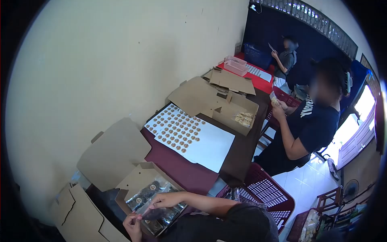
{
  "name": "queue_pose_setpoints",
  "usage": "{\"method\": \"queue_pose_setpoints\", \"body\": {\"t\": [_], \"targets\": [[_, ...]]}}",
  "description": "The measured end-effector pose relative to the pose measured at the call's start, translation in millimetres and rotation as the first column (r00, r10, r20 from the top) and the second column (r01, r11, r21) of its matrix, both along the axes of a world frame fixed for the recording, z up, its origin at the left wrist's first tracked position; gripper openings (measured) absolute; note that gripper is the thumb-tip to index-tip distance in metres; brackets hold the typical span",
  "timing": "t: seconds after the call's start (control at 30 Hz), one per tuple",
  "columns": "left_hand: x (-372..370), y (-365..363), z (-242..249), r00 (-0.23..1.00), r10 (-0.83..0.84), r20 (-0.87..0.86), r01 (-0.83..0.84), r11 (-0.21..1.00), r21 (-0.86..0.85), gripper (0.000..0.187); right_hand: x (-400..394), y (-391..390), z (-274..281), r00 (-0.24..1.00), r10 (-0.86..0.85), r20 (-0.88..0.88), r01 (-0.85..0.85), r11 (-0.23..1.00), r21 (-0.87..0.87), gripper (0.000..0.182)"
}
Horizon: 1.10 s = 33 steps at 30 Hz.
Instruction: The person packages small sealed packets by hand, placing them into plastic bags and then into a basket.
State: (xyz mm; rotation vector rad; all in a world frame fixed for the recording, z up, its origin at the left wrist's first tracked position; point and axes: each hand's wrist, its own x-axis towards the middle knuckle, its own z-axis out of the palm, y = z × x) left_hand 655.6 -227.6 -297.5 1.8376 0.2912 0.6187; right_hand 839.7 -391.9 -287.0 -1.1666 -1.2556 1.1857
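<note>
My left hand (132, 224) and my right hand (164, 199) together hold a small clear packet (150, 212) with something dark inside. They hover just above an open cardboard box (137, 177) at the near end of the table. Inside the box lie several clear packets (146, 194) of dark round pieces with round labels. My right forearm reaches in from the right; my dark shirt fills the bottom edge.
Sheets of round stickers (175, 130) lie mid-table on the maroon tabletop (181, 171), beyond them another open box (236, 109). A person in dark clothes (310, 125) stands at the right holding a packet. Red baskets (268, 193) sit on the floor. Another person (286, 58) sits at the back.
</note>
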Motion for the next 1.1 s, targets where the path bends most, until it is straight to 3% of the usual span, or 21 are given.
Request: {"method": "queue_pose_setpoints", "body": {"t": [0.1,0.23,0.3,0.37,0.43,0.47,0.5,0.53,0.57,0.6,0.63,0.7,0.77,0.8,0.83,0.9,0.93,0.97,1.0,1.03,1.1], "targets": [[-5,-1,-1,0.997,-0.023,-0.078,0.011,0.988,-0.152,0.024,3,-8,4,0.992,0.096,-0.085,-0.088,0.992,0.089,0.038],[0,-4,1,0.998,-0.05,-0.035,0.042,0.976,-0.214,0.025,2,-10,6,0.987,0.064,-0.147,-0.063,0.998,0.008,0.04],[6,-5,1,0.997,0.018,-0.077,-0.035,0.974,-0.223,0.026,2,-4,-3,0.992,-0.123,-0.031,0.12,0.99,-0.071,0.041],[19,-24,16,0.99,0.127,-0.061,-0.137,0.97,-0.202,0.029,1,-3,-9,0.981,-0.185,-0.063,0.183,0.983,-0.027,0.041],[21,-34,23,0.969,0.244,-0.045,-0.248,0.952,-0.18,0.035,4,7,-34,0.921,-0.385,-0.054,0.374,0.915,-0.149,0.04],[21,-34,18,0.983,0.113,-0.147,-0.126,0.988,-0.087,0.044,3,20,-65,0.851,-0.479,-0.218,0.474,0.877,-0.077,0.036],[22,-35,14,0.966,-0.01,-0.259,0.009,1.0,-0.007,0.053,0,23,-65,0.856,-0.468,-0.219,0.464,0.883,-0.074,0.036],[23,-42,9,0.963,-0.012,-0.271,0.06,0.984,0.167,0.061,-2,25,-64,0.803,-0.517,-0.296,0.512,0.853,-0.098,0.038],[27,-48,6,0.963,-0.008,-0.268,0.054,0.984,0.168,0.061,-4,27,-64,0.74,-0.563,-0.368,0.56,0.819,-0.127,0.04],[31,-56,6,0.967,0.062,-0.246,0.019,0.949,0.314,0.063,-6,27,-51,0.74,-0.666,-0.097,0.599,0.717,-0.356,0.042],[35,-63,7,0.968,0.129,-0.216,-0.017,0.891,0.453,0.066,-14,28,-43,0.742,-0.663,-0.098,0.596,0.72,-0.357,0.042],[38,-62,3,0.97,0.156,-0.186,-0.06,0.898,0.436,0.068,-25,32,-32,0.686,-0.673,-0.277,0.612,0.739,-0.281,0.043],[36,-52,-10,0.956,0.19,-0.221,-0.147,0.969,0.197,0.064,-27,36,-39,0.723,-0.595,-0.351,0.512,0.803,-0.305,0.042],[36,-54,6,0.935,0.159,-0.318,-0.149,0.987,0.055,0.057,-28,37,-38,0.718,-0.547,-0.43,0.508,0.835,-0.213,0.043],[36,-48,-9,0.935,0.163,-0.315,-0.153,0.987,0.057,0.057,-28,37,-37,0.711,-0.492,-0.502,0.508,0.853,-0.117,0.043],[37,-36,-40,0.985,0.117,-0.126,-0.168,0.819,-0.549,0.052,-28,37,-45,0.748,-0.519,-0.414,0.536,0.84,-0.086,0.053],[35,-39,-42,0.986,0.131,-0.099,-0.163,0.713,-0.682,0.051,-31,37,-48,0.699,-0.705,-0.12,0.7,0.709,-0.082,0.06],[36,-38,-44,0.986,0.137,-0.099,-0.167,0.713,-0.681,0.051,-35,37,-52,0.553,-0.814,0.179,0.828,0.56,-0.015,0.067],[35,-38,-49,0.987,0.131,-0.092,-0.157,0.681,-0.716,0.054,-39,39,-61,0.507,-0.846,0.164,0.861,0.504,-0.062,0.078],[33,-38,-57,0.988,0.131,-0.086,-0.15,0.644,-0.75,0.057,-40,39,-73,0.518,-0.84,0.164,0.855,0.515,-0.064,0.078],[33,-32,-77,0.974,0.164,-0.156,-0.225,0.618,-0.754,0.06,-41,38,-97,0.748,-0.663,-0.031,0.645,0.736,-0.204,0.078]]}}
